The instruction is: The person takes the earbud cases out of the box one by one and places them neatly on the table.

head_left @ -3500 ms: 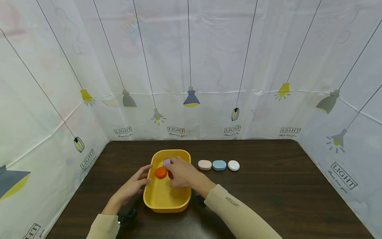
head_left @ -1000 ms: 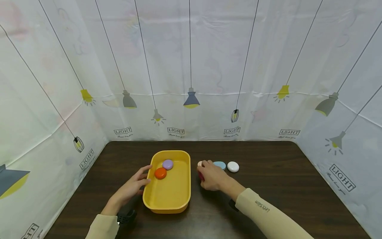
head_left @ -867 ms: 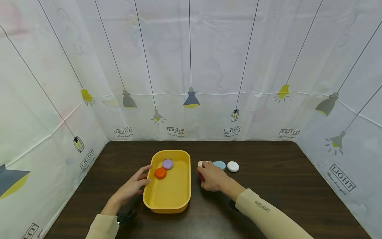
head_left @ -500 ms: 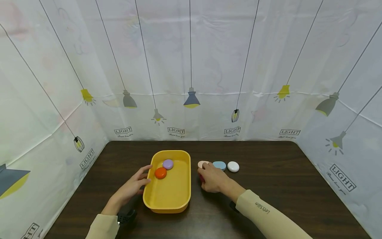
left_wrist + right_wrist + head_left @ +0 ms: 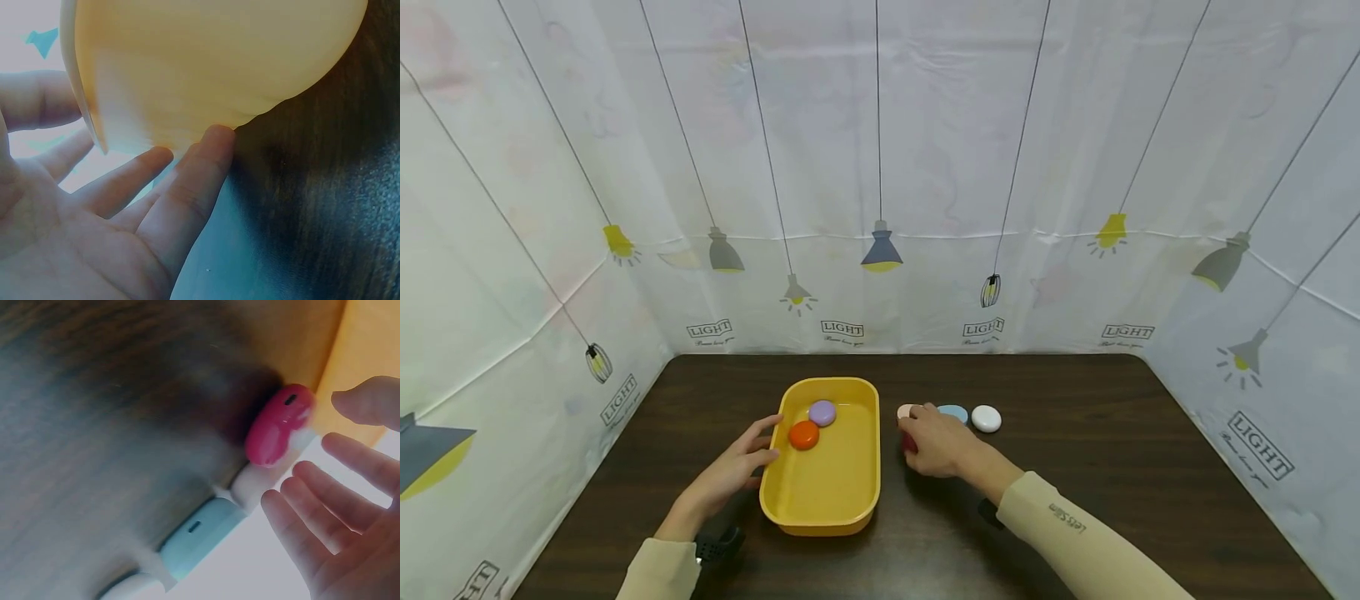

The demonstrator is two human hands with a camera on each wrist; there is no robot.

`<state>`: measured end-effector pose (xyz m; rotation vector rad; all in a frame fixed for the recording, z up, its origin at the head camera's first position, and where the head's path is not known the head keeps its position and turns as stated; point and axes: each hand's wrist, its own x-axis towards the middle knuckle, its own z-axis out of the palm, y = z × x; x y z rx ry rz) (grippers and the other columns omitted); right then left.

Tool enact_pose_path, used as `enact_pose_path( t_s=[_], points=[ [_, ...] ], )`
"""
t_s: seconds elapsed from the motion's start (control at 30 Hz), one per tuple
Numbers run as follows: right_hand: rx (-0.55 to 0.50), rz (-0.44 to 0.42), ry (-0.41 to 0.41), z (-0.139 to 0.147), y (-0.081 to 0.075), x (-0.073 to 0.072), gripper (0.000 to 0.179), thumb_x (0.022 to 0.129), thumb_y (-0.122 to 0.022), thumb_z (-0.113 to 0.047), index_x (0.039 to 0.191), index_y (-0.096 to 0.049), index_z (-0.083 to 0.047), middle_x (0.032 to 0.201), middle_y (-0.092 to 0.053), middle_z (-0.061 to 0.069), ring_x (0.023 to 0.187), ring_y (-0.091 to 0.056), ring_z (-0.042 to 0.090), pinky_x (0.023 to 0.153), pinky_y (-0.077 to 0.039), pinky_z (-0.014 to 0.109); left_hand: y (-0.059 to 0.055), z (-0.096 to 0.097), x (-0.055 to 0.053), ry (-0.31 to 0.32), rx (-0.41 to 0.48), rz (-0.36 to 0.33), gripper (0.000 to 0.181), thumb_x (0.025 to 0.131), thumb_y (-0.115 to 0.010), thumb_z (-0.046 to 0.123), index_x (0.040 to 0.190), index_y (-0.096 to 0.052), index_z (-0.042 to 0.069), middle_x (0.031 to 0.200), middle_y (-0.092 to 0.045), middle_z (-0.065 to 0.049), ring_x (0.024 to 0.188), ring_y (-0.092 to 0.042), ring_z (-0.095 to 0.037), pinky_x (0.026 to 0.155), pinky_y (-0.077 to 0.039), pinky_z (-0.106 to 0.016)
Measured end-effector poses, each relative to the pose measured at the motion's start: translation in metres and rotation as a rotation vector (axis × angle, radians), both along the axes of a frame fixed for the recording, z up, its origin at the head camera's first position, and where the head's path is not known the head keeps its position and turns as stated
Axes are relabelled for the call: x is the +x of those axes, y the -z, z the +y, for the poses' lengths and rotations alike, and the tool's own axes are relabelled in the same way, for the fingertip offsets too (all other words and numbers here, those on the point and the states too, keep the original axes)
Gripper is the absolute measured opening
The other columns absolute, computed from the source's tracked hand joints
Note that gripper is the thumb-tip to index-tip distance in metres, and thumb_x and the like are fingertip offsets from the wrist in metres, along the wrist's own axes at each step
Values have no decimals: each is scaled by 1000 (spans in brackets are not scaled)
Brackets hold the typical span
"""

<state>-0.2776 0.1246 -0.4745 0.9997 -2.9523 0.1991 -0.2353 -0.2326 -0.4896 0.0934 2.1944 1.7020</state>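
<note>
My left hand [image 5: 730,467] rests loosely extended fingers against the outer left side of the yellow bin [image 5: 820,496]; the left wrist view shows fingertips on its wall [image 5: 181,75]. A red rounded case with a dark slot [image 5: 278,428], like an earbud case, sits on the table right of the bin. Beside it is my right hand [image 5: 942,444], partly covering it in the head view. The right wrist view shows these fingers spread apart, with a gap to the red case. Inside the bin lie a purple case [image 5: 822,412] and an orange case [image 5: 803,434].
Behind my right hand stands a row: a pale pink case [image 5: 904,411], partly hidden, a blue case [image 5: 955,412] and a white round case [image 5: 986,418]. A printed curtain [image 5: 925,167] encloses the dark wooden table [image 5: 1112,467] at the back and sides.
My right hand has moved from inside the bin rightward to the table, bringing the red case out, and has let go of it. The left hand has stayed at the bin.
</note>
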Motion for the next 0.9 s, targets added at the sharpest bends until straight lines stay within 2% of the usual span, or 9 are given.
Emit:
enact_pose_path(
  t_s=[0.2,0.4,0.6,0.9],
  points=[
    [-36,13,-22,-4,-13,-1,22,88,-73,-28,104,-69,-13,93,-57,-1,83,-50,18,66,-48,33,1,-2,-1,11,1,8,59,106,-51,18,160,-26,22,157,-34,-24,134,-49,-40,98,-50,-58],
    [-63,20,-34,-13,-26,-3,10,92,-71,-26,97,-66,-18,87,-53,-5,79,-47,15,62,-46,31,0,-1,-1,-6,-13,13,59,106,-52,20,159,-29,24,157,-36,-22,133,-49,-39,99,-50,-59],
    [-86,20,-22,-25,-38,-3,11,93,-70,-26,99,-69,-17,88,-56,-5,81,-50,15,65,-50,32,1,-2,-1,-19,-21,12,58,105,-53,19,159,-31,24,157,-37,-21,133,-50,-38,99,-50,-59],
    [-90,87,-47,-50,-51,-1,20,93,-70,-27,107,-72,-13,95,-63,1,85,-56,18,74,-55,34,4,-3,-1,2,-12,11,59,106,-52,19,159,-29,23,157,-35,-23,133,-50,-40,98,-50,-58]
  ],
)
